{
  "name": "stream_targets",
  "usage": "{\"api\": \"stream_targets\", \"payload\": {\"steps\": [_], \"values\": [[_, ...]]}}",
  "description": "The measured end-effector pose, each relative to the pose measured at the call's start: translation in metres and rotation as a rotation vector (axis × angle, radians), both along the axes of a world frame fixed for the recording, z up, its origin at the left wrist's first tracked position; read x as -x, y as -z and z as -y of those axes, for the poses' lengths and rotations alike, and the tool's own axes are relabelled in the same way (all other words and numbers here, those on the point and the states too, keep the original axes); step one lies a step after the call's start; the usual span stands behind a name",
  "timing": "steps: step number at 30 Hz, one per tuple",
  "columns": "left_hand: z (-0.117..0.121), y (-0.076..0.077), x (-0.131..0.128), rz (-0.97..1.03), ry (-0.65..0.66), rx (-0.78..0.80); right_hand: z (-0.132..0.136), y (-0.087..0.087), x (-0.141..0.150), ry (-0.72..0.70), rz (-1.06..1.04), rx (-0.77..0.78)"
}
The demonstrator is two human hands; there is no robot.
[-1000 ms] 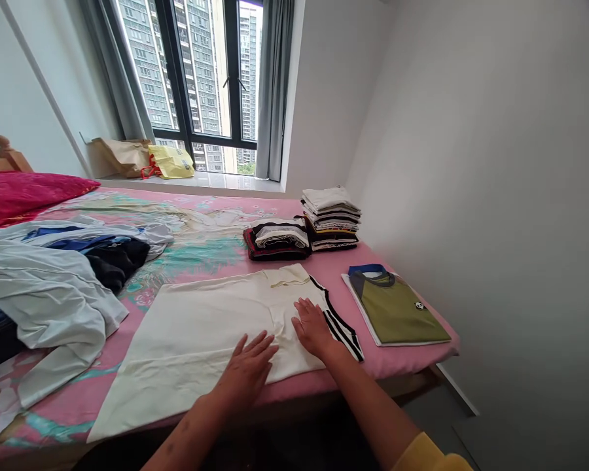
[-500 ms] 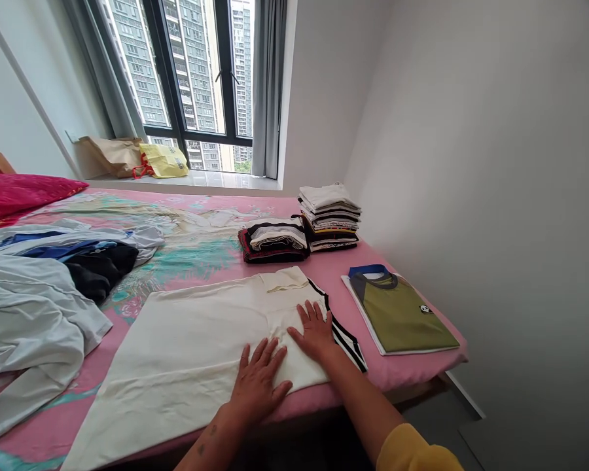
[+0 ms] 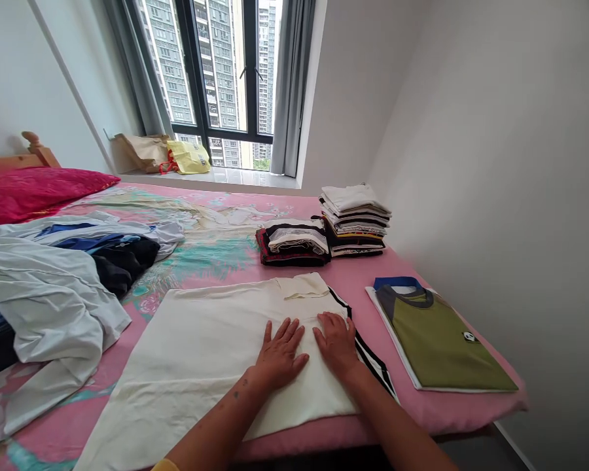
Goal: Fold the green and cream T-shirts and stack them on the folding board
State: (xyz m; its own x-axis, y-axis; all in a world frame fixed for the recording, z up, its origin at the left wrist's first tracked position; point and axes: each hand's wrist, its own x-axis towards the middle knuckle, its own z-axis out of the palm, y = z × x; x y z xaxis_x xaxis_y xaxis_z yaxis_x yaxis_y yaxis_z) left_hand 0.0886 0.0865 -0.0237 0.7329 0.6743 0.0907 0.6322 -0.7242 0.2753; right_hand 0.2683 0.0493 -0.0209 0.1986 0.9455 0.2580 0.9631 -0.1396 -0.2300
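Note:
A cream shirt point(image 3: 206, 353) with black-and-white striped trim lies spread flat on the pink bed point(image 3: 412, 412). My left hand point(image 3: 279, 356) rests palm down on its right part, fingers spread. My right hand point(image 3: 338, 343) lies flat just beside it, near the striped sleeve edge, fingers stretched out. Both hands press on the cloth and hold nothing.
A folded olive shirt point(image 3: 439, 343) lies at the bed's right edge. Two stacks of folded clothes point(image 3: 356, 219) point(image 3: 294, 242) stand behind. A heap of unfolded garments point(image 3: 53, 288) fills the left. A red pillow point(image 3: 34, 190) and bags point(image 3: 177, 154) on the windowsill lie farther back.
My left hand slid forward over the cream shirt and now lies close beside my right hand. The camera view shifted a little to the left and down.

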Motion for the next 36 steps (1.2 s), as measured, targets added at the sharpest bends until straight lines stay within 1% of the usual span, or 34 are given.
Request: {"api": "stream_targets", "payload": {"steps": [2, 3, 5, 6, 7, 10, 12, 15, 17, 20, 22, 24, 26, 28, 32, 34, 36], "values": [[-0.003, -0.002, 0.007, 0.030, 0.032, 0.050, -0.014, -0.004, -0.005, -0.077, 0.034, -0.068], [-0.008, -0.004, 0.013, 0.049, 0.043, 0.068, -0.022, -0.005, -0.009, -0.113, 0.055, -0.080], [-0.027, -0.007, 0.032, 0.066, 0.005, 0.076, -0.040, -0.005, -0.018, -0.166, 0.104, -0.074], [-0.041, -0.009, 0.045, 0.056, -0.053, 0.065, -0.049, -0.003, -0.023, -0.194, 0.132, -0.065], [-0.057, -0.011, 0.062, 0.025, -0.139, 0.047, -0.058, -0.002, -0.027, -0.228, 0.162, -0.053], [-0.110, -0.015, 0.122, -0.140, -0.432, -0.012, -0.083, 0.004, -0.037, -0.326, 0.238, -0.022], [-0.142, -0.018, 0.162, -0.192, -0.541, -0.010, -0.097, 0.008, -0.041, -0.325, 0.248, 0.014], [-0.178, -0.019, 0.207, -0.249, -0.608, 0.010, -0.116, 0.010, -0.043, -0.272, 0.226, 0.088], [-0.195, -0.018, 0.225, -0.280, -0.612, 0.022, -0.126, 0.010, -0.043, -0.244, 0.189, 0.122], [-0.214, -0.017, 0.239, -0.316, -0.591, 0.027, -0.139, 0.005, -0.043, -0.185, 0.128, 0.133], [-0.222, -0.020, 0.243, -0.331, -0.581, 0.011, -0.147, -0.004, -0.044, -0.135, 0.112, 0.109], [-0.227, -0.026, 0.247, -0.339, -0.571, -0.010, -0.153, -0.017, -0.045, -0.098, 0.104, 0.073], [-0.227, -0.035, 0.252, -0.339, -0.553, -0.024, -0.155, -0.035, -0.048, -0.077, 0.101, 0.041], [-0.223, -0.044, 0.258, -0.334, -0.530, -0.027, -0.153, -0.056, -0.051, -0.074, 0.118, 0.009], [-0.201, -0.060, 0.272, -0.259, -0.468, -0.059, -0.138, -0.096, -0.054, -0.139, 0.178, -0.025], [-0.185, -0.067, 0.278, -0.200, -0.414, -0.103, -0.126, -0.112, -0.053, -0.195, 0.197, -0.023], [-0.167, -0.074, 0.285, -0.176, -0.352, -0.148, -0.111, -0.124, -0.050, -0.238, 0.213, -0.035]]}}
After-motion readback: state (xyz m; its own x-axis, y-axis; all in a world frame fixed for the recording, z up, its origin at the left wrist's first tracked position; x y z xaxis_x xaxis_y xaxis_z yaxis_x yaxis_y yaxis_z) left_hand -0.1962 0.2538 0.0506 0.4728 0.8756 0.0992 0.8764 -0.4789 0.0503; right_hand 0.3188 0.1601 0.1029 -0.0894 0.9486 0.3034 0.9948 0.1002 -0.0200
